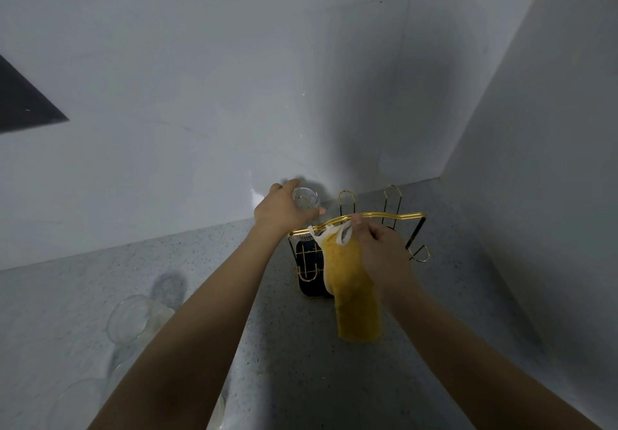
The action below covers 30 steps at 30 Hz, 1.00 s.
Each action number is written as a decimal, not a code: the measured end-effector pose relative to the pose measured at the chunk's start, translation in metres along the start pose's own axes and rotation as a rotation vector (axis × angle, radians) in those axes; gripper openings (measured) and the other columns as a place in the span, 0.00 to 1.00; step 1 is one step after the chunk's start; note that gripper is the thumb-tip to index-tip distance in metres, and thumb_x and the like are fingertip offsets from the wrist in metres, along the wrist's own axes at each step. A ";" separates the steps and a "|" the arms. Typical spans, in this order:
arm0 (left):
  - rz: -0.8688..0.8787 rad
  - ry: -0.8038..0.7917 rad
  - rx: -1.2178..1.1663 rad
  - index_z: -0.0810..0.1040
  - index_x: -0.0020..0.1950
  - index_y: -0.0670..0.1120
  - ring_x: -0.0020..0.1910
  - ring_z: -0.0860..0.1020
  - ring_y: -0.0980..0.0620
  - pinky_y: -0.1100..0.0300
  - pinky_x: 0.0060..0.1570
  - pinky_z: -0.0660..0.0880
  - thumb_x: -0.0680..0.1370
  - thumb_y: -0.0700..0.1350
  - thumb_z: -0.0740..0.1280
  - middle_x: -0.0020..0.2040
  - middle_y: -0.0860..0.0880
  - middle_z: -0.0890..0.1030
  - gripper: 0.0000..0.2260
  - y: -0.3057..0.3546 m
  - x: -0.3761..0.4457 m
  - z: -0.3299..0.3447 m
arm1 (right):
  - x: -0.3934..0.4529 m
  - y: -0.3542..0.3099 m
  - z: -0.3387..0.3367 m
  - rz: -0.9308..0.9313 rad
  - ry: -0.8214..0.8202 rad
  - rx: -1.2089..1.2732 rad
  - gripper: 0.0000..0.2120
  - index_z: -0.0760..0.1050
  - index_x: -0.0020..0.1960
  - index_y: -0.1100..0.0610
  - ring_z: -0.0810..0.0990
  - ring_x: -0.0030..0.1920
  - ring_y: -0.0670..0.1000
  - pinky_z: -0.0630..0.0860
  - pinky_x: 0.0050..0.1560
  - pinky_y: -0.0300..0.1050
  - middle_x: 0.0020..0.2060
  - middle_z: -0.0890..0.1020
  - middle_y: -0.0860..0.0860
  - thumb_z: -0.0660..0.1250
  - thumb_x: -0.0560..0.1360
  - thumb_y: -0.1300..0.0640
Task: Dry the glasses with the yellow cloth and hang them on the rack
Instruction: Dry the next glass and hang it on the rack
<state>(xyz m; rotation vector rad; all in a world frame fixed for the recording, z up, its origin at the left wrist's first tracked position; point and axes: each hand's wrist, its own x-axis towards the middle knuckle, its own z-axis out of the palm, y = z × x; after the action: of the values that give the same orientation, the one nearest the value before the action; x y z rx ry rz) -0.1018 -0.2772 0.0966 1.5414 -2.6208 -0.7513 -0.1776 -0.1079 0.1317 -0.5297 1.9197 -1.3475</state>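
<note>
Gripping an upturned glass point(305, 199) by its base end, the person's left hand point(280, 210) curls fingers and thumb round the clear wall, which hides most of it; only the thick bottom, facing up and toward the camera, reads clearly. The glass stands roughly upright, its long axis near vertical, at the rack's point(361, 219) far left corner, and whether it already sits on a prong cannot be told. The right hand point(381, 249) pinches the white-edged top of the yellow cloth point(351, 289) between thumb and fingertips, touching the rack's gold top bar; the cloth hangs straight down from that pinch, its length vertical, covering part of the dark base tray below. Gold loop prongs rise behind the bar, and another juts out at the right. On the speckled grey counter point(284, 362) at lower left, two more clear glasses point(133, 319) lie half-hidden behind the left forearm, their outlines faint and one cut by the frame's bottom edge. White walls meet in the corner behind.
</note>
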 end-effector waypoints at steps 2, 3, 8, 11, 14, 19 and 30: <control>-0.008 0.028 -0.059 0.62 0.76 0.51 0.68 0.71 0.44 0.51 0.59 0.72 0.73 0.62 0.69 0.72 0.44 0.67 0.36 0.001 -0.010 -0.005 | -0.004 -0.002 -0.001 -0.012 0.000 0.001 0.15 0.76 0.47 0.54 0.71 0.38 0.42 0.65 0.37 0.34 0.36 0.74 0.44 0.55 0.79 0.48; -0.008 0.058 -0.088 0.63 0.75 0.50 0.67 0.71 0.44 0.51 0.59 0.71 0.74 0.61 0.69 0.71 0.44 0.68 0.33 0.000 -0.017 -0.007 | -0.007 -0.002 -0.002 -0.020 -0.003 0.002 0.15 0.76 0.47 0.54 0.70 0.38 0.41 0.64 0.37 0.34 0.36 0.74 0.43 0.55 0.80 0.48; 0.115 0.220 -0.456 0.80 0.61 0.52 0.57 0.77 0.53 0.50 0.62 0.73 0.79 0.50 0.65 0.61 0.52 0.79 0.12 -0.003 -0.077 -0.023 | -0.028 -0.007 -0.006 -0.053 -0.025 0.076 0.13 0.73 0.40 0.49 0.70 0.38 0.41 0.67 0.39 0.39 0.37 0.73 0.42 0.55 0.79 0.48; 0.172 -0.063 -0.709 0.80 0.59 0.56 0.59 0.77 0.60 0.59 0.63 0.70 0.80 0.50 0.63 0.56 0.58 0.81 0.10 -0.007 -0.126 -0.037 | -0.044 -0.010 -0.006 -0.051 -0.056 0.151 0.13 0.73 0.38 0.46 0.72 0.38 0.43 0.71 0.44 0.45 0.37 0.75 0.42 0.57 0.79 0.48; 0.194 -0.262 -0.811 0.78 0.62 0.54 0.59 0.79 0.57 0.60 0.63 0.72 0.75 0.54 0.69 0.56 0.55 0.83 0.15 -0.024 -0.161 -0.038 | -0.059 -0.013 0.002 -0.027 -0.146 0.258 0.12 0.77 0.41 0.48 0.79 0.43 0.51 0.77 0.44 0.48 0.42 0.80 0.49 0.58 0.78 0.47; 0.072 -0.150 -1.102 0.81 0.46 0.46 0.44 0.82 0.53 0.53 0.56 0.78 0.77 0.40 0.68 0.40 0.51 0.84 0.03 -0.039 -0.194 -0.038 | -0.077 -0.008 0.024 0.031 -0.259 0.363 0.18 0.79 0.54 0.54 0.82 0.52 0.58 0.78 0.53 0.60 0.51 0.83 0.56 0.58 0.77 0.44; -0.147 -0.051 -1.346 0.77 0.41 0.43 0.32 0.82 0.53 0.59 0.31 0.81 0.78 0.38 0.68 0.36 0.47 0.83 0.05 -0.081 -0.236 -0.056 | -0.152 0.016 0.093 -0.055 -0.378 0.048 0.16 0.74 0.60 0.54 0.80 0.49 0.52 0.78 0.52 0.50 0.49 0.80 0.53 0.61 0.76 0.47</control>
<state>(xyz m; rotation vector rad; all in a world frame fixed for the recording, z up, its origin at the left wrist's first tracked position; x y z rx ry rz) 0.0996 -0.1371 0.1673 1.1612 -1.2623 -1.9353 -0.0067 -0.0572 0.1475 -0.7591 1.5712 -1.2228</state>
